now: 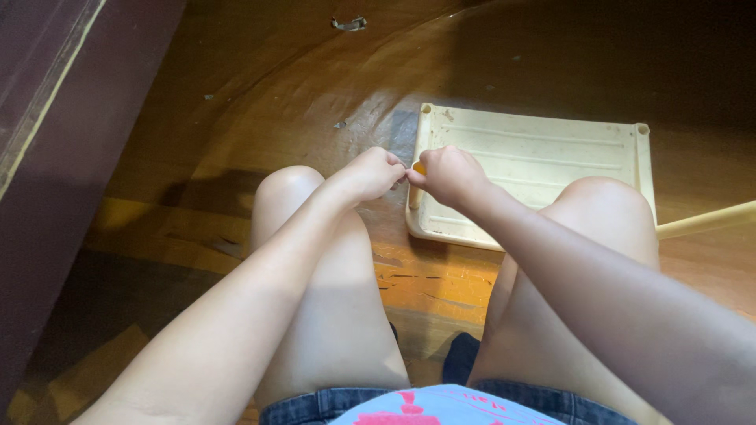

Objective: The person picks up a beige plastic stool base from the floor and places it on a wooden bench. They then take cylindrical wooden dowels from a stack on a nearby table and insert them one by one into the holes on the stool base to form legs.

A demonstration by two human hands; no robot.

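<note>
My left hand (372, 172) and my right hand (447, 175) meet above my knees, fingers curled, pinching a small yellow-orange thing (419, 168) between them. Only a sliver of that thing shows, so its kind is unclear. Just beyond and under the hands lies a cream plastic tray-like panel (543, 153) with ribs and corner sockets, flat on the brown floor.
My bare knees flank the hands. A dark wooden furniture side (55, 157) runs along the left. A pale yellow rod (709, 220) sticks out at the right of the panel. Small scraps (349, 24) lie on the worn brown floor farther away.
</note>
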